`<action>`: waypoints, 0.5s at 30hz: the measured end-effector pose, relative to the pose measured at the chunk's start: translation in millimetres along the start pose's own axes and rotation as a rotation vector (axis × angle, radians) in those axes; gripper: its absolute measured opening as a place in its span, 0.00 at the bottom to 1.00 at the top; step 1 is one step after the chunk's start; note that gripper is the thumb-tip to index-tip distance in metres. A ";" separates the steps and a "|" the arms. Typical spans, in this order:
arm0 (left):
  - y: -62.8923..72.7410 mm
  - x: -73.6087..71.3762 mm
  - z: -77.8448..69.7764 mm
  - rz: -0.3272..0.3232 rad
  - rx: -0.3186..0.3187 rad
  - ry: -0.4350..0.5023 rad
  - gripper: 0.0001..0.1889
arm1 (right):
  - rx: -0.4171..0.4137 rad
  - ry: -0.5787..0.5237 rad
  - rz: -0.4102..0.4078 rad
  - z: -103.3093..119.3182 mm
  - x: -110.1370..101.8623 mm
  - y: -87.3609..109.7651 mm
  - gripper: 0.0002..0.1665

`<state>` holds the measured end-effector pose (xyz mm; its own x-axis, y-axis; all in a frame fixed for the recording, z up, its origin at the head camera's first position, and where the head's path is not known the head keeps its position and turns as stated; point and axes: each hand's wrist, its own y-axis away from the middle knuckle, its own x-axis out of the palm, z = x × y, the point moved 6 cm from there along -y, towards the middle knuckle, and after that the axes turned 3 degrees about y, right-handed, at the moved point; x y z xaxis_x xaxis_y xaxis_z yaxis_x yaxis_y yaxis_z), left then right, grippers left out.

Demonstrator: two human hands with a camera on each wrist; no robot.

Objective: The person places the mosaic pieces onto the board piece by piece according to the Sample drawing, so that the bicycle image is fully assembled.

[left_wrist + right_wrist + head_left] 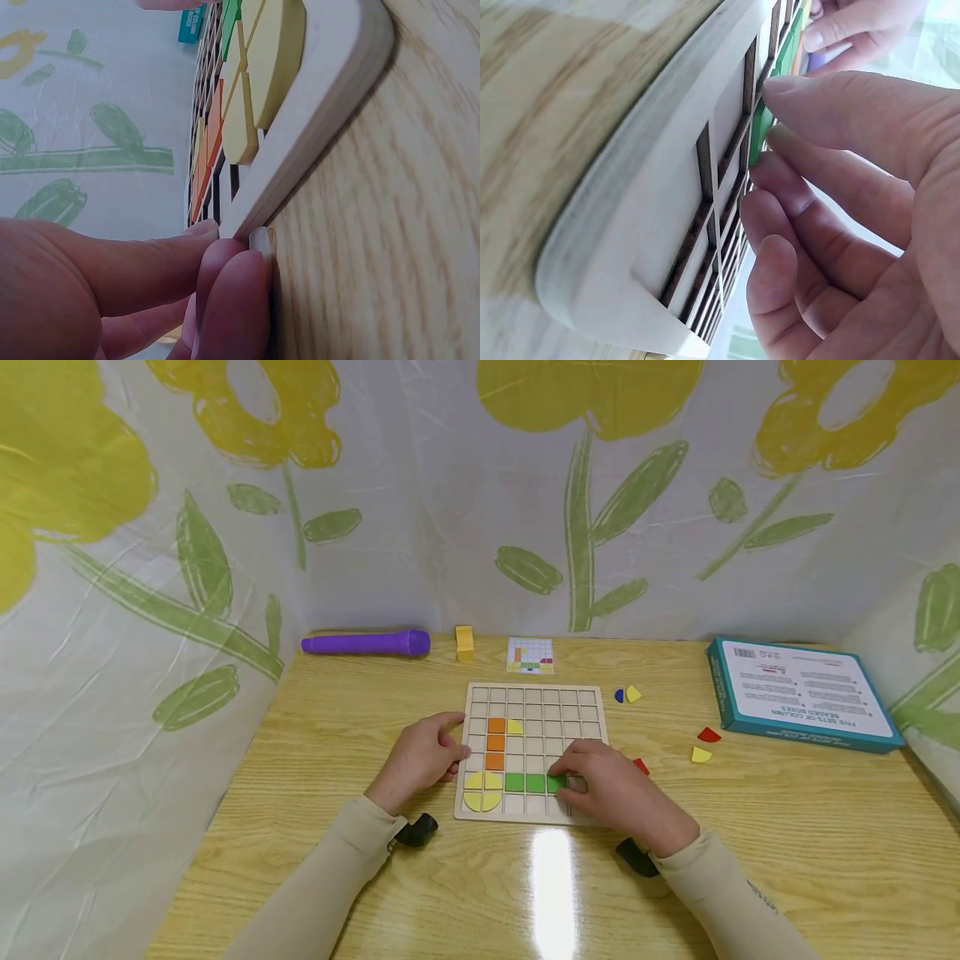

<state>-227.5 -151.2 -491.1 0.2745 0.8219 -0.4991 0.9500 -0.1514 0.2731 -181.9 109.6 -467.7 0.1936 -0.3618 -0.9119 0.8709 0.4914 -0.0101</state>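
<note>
A wooden grid board (471,693) lies on the table. My left hand (420,756) pinches its left edge, thumb on the rim and curled fingers at the side. Over the lower right part of the board, my right hand (618,781) pinches a green square (760,129) between thumb and fingertips. This square (555,783) sits at the right end of a row of three green ones. Left of the row, yellow quarter circles (482,791) form a full circle. Three orange squares (496,743) stand in a column above it, with a yellow quarter circle (514,727) beside the top one.
Behind the board lie a pattern card (530,656), a yellow block (465,643) and a purple microphone (367,644). To the right are loose blue (619,696), yellow (701,755) and red pieces (709,735). A teal box (806,693) lies at the far right.
</note>
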 end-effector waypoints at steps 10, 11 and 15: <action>0.8 -0.2 -2.9 -0.001 -0.003 -0.016 0.34 | -0.008 0.014 -0.032 -8.4 -14.7 3.7 0.13; 0.9 -0.1 -3.0 -0.001 -0.004 -0.015 0.34 | 0.006 0.011 -0.037 -11.8 -18.2 5.0 0.13; 1.7 0.3 -2.6 0.001 -0.010 -0.012 0.34 | 0.086 -0.009 -0.050 -31.2 -35.5 14.5 0.14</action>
<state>-226.2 -149.7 -488.7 0.2772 0.8152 -0.5085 0.9483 -0.1469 0.2814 -190.2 154.3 -448.3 0.1520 -0.3913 -0.9076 0.9151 0.4028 -0.0204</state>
